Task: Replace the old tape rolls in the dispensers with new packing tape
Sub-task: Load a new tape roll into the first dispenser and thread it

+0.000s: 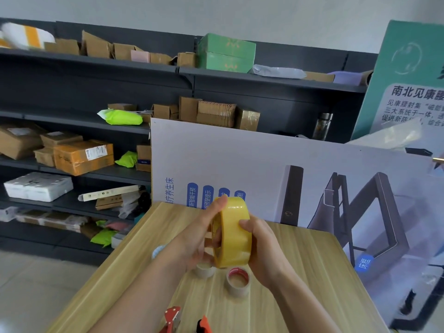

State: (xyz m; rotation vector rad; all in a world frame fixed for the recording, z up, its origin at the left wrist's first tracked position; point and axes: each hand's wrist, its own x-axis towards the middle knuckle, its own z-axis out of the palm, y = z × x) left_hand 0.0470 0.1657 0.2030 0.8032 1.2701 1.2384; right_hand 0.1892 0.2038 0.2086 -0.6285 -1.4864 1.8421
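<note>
A wide yellow packing tape roll (234,233) is held upright above the wooden table (300,284) between both hands. My left hand (204,234) grips its left side, thumb on the top rim and fingers through the core. My right hand (262,251) clasps its right face, thumb on the outer band. Below the roll stand two nearly used-up cardboard cores: a pale one (204,270) partly hidden by my left hand, and one with a red inner edge (237,281). Two red dispensers (171,318) (203,325) lie at the table's near edge, cut off by the frame.
A large printed board (288,169) leans behind the table, and a green printed box (406,75) stands at the right. Dark shelves (96,87) with cardboard boxes and parcels fill the left and back. A small bluish-white object (157,251) lies by my left wrist.
</note>
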